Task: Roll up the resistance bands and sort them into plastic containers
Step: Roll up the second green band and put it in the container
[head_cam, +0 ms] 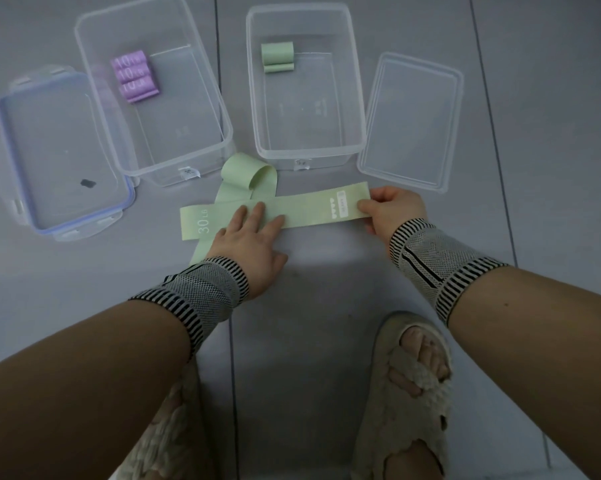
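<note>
- A flat green band (302,209) lies on the grey floor (326,278), near the person, stretched from left to right. It says "30 LB" at its left end
- The left hand (248,242) lies flat on the middle of this band, with straight fingers pressing it down
- The right hand (390,207) pinches the right end of the band between thumb and fingers
- A second green band (247,176) lies under the first one. It is loose and curls up in a loop at its far end, just in front of the boxes
- The left clear box (174,157) sits far and to the left. Three rolled purple bands (135,76) lie in its far left corner, side by side and touching
- The right clear box (306,150) sits far and a bit to the right. Two rolled green bands (278,57) lie in its far left corner, touching
- A clear lid with a blue rim (60,154) lies on the floor left of the left box
- A plain clear lid (413,123) lies on the floor right of the right box
- Both wrists wear striped knit wrist wraps (441,261)
- Two feet in fluffy cream slippers (409,386) stand nearest, at the bottom of the view
</note>
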A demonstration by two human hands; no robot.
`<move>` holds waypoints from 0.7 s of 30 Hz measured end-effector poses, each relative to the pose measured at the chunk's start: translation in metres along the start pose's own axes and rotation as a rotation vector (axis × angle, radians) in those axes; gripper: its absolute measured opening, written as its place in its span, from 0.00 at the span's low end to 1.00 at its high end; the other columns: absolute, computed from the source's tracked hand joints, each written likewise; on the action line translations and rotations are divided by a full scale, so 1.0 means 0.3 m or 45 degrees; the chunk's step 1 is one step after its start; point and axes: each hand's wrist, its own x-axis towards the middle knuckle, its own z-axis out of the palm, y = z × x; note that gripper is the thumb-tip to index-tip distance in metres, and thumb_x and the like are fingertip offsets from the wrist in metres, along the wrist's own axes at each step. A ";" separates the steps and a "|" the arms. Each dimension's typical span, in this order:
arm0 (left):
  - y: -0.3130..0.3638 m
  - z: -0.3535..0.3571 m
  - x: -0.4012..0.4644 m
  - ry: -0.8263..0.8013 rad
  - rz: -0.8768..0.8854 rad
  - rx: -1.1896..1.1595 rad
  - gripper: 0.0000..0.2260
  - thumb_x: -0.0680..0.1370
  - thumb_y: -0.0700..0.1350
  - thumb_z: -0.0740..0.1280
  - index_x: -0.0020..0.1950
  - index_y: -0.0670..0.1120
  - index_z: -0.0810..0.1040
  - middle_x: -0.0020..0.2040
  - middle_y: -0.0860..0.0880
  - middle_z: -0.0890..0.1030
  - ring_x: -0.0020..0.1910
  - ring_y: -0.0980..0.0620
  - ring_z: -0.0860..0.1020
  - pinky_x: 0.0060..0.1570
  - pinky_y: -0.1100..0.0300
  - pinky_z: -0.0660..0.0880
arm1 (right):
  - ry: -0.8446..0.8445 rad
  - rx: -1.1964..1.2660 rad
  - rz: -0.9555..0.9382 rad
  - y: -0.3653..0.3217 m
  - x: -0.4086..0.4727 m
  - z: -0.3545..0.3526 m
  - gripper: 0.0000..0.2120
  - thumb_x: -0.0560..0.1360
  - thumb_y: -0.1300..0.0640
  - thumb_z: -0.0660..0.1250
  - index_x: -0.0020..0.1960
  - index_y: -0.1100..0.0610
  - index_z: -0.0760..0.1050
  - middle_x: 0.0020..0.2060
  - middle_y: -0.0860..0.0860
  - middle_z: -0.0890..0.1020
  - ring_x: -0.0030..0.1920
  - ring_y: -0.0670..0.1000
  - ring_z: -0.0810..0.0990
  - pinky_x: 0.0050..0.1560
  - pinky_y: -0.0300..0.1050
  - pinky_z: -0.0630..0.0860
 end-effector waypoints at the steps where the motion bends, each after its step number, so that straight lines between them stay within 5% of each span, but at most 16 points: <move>1: 0.000 0.000 -0.001 -0.011 0.000 -0.001 0.29 0.78 0.57 0.57 0.76 0.56 0.50 0.78 0.48 0.45 0.76 0.45 0.44 0.73 0.45 0.54 | 0.057 -0.090 -0.037 -0.001 -0.002 -0.004 0.06 0.70 0.62 0.71 0.42 0.53 0.78 0.40 0.53 0.82 0.41 0.52 0.81 0.46 0.48 0.80; 6: 0.015 -0.008 -0.005 0.065 0.055 -0.050 0.29 0.78 0.55 0.60 0.76 0.55 0.53 0.78 0.50 0.49 0.76 0.46 0.46 0.73 0.47 0.54 | -0.012 0.003 -0.022 -0.028 -0.038 0.010 0.03 0.70 0.62 0.72 0.42 0.55 0.80 0.39 0.52 0.82 0.37 0.49 0.79 0.42 0.43 0.78; 10: 0.080 -0.060 -0.007 0.426 0.320 -0.329 0.25 0.75 0.47 0.67 0.72 0.48 0.67 0.72 0.48 0.68 0.71 0.47 0.63 0.70 0.60 0.55 | -0.213 0.274 -0.001 -0.091 -0.103 0.038 0.06 0.72 0.65 0.70 0.39 0.56 0.76 0.34 0.54 0.79 0.30 0.48 0.76 0.33 0.41 0.74; 14: 0.135 -0.121 -0.015 0.565 0.222 -0.588 0.21 0.72 0.49 0.71 0.64 0.49 0.74 0.59 0.50 0.79 0.58 0.50 0.76 0.59 0.58 0.70 | -0.379 0.525 0.085 -0.184 -0.165 0.058 0.06 0.75 0.58 0.68 0.41 0.59 0.76 0.28 0.52 0.80 0.27 0.48 0.77 0.30 0.39 0.73; 21: 0.087 -0.199 -0.044 0.709 0.086 -0.690 0.09 0.74 0.52 0.69 0.50 0.49 0.78 0.43 0.53 0.82 0.44 0.53 0.81 0.49 0.55 0.77 | -0.469 0.531 0.095 -0.271 -0.215 0.086 0.06 0.75 0.63 0.63 0.43 0.62 0.78 0.32 0.56 0.82 0.29 0.50 0.78 0.30 0.38 0.73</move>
